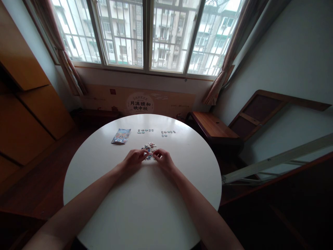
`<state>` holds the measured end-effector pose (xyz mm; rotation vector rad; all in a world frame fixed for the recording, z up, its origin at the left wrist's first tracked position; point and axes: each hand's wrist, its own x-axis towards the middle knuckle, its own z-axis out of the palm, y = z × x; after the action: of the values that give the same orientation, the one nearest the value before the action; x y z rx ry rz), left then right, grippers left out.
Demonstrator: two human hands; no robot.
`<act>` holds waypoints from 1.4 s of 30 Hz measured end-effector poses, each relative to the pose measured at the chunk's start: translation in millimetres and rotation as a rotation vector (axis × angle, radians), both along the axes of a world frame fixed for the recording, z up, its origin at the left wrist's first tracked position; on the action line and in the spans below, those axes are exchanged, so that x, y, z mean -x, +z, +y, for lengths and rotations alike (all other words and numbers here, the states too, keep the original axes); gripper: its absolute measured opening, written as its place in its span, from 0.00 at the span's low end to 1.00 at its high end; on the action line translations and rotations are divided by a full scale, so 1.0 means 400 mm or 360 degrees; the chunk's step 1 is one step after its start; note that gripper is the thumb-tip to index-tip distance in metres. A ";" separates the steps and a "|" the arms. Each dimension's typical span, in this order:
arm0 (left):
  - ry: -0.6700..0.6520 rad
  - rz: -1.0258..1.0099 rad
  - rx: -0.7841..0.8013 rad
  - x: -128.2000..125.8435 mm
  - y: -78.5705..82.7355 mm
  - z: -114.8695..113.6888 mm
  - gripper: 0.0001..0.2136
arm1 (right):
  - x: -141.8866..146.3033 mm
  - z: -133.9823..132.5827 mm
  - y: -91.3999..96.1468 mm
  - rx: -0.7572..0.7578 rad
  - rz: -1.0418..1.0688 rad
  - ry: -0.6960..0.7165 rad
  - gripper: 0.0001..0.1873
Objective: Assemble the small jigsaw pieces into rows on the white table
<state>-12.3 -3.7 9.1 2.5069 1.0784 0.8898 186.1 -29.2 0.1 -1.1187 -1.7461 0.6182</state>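
A small pile of jigsaw pieces [150, 147] lies near the middle of the round white table [109, 194]. My left hand [134, 160] rests on the table at the pile's near left edge, fingers curled in a pinch on pieces. My right hand [164, 160] sits at the pile's near right edge, also pinched; what its fingertips hold is too small to name. The two hands almost touch.
Two short rows of puzzle pieces [145, 131] [168, 132] lie farther back. A printed packet [121, 135] lies at the back left of the table. A wooden bench [212, 125] stands at the right, a wooden cabinet [28, 114] at the left, and windows behind.
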 end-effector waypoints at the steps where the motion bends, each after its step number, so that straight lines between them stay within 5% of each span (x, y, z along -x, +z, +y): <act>1: 0.0002 0.0007 0.0001 0.000 0.000 0.000 0.11 | 0.000 0.000 0.000 0.0000 0.0002 0.0001 0.03; 42: -0.0024 0.0044 0.0002 0.001 -0.013 0.010 0.11 | 0.004 -0.002 -0.004 0.0002 -0.0034 -0.0022 0.04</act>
<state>-12.7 0.1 3.8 2.5301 1.0672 0.8524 184.6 -29.8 -1.4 -1.1412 -1.7550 0.6012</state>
